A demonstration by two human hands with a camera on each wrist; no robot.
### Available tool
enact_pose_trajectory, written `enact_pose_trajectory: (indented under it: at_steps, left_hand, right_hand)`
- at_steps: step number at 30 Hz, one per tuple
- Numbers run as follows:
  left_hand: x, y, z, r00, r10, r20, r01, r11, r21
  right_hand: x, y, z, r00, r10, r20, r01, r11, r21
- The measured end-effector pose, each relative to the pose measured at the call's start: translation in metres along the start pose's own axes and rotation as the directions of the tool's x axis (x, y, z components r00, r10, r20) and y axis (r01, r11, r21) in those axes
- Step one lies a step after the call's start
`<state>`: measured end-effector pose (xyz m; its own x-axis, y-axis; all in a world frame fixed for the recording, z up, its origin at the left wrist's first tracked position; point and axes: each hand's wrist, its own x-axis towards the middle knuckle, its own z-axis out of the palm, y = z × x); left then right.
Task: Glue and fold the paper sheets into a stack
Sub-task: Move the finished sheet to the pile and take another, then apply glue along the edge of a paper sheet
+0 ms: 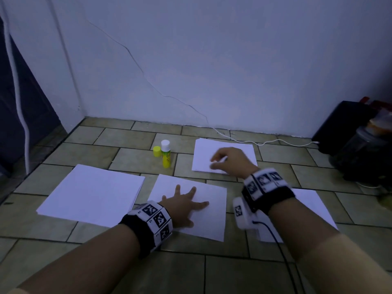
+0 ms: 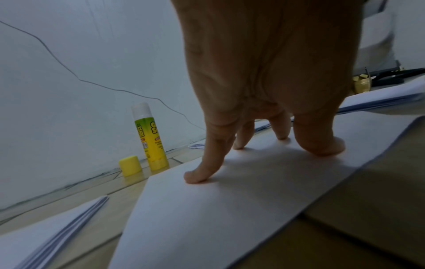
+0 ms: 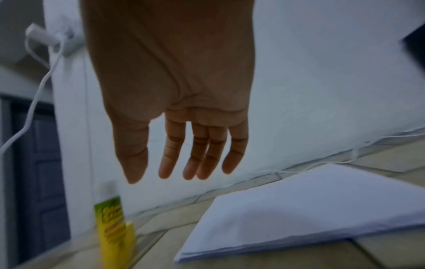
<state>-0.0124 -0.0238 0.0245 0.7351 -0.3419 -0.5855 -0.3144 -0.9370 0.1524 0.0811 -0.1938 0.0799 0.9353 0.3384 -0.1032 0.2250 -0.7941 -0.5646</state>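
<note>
My left hand (image 1: 184, 203) lies flat with spread fingers (image 2: 202, 174) on a white folded sheet (image 1: 203, 217) (image 2: 230, 209) in the middle of the tiled floor. My right hand (image 1: 228, 159) (image 3: 184, 163) hovers, fingers relaxed and holding nothing, above a far stack of white paper (image 1: 239, 149) (image 3: 310, 209). An uncapped yellow glue stick (image 1: 165, 154) (image 2: 150, 138) (image 3: 112, 229) stands upright beyond the sheet, its yellow cap (image 1: 157, 151) (image 2: 130, 165) beside it. A thicker paper stack (image 1: 93, 194) (image 2: 46, 233) lies at the left. More paper (image 1: 311, 206) lies under my right forearm.
A white wall (image 1: 212, 60) closes the far side, with a white cable (image 1: 265, 143) running along its foot. Dark bags and a container (image 1: 360, 141) sit at the far right. A dark door (image 1: 19, 102) stands at the left. Bare tiles (image 1: 191, 272) lie near me.
</note>
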Motion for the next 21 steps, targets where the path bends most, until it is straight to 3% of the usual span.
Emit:
enact_pose_trajectory:
  at_steps: [5, 15, 18, 21]
  left_hand:
    - [0.004, -0.001, 0.001, 1.0, -0.006, 0.023, 0.006, 1.0, 0.024]
    - [0.004, 0.006, 0.0, 0.996, -0.068, 0.057, 0.068, 0.998, 0.004]
    - [0.007, 0.003, 0.002, 0.998, -0.036, 0.054, 0.037, 0.999, -0.009]
    - [0.007, 0.001, 0.001, 0.998, -0.039, 0.048, 0.039, 0.999, 0.01]
  right_hand:
    - [0.057, -0.049, 0.033, 0.984, -0.034, 0.174, 0.053, 0.993, -0.103]
    - [0.097, -0.089, 0.074, 0.986, -0.04, 0.162, 0.071, 0.978, -0.195]
    - [0.089, -0.085, 0.063, 0.984, -0.056, 0.17, 0.08, 0.988, -0.135]
    - [0.071, -0.074, 0.048, 0.988, -0.03, 0.149, 0.005, 0.986, 0.168]
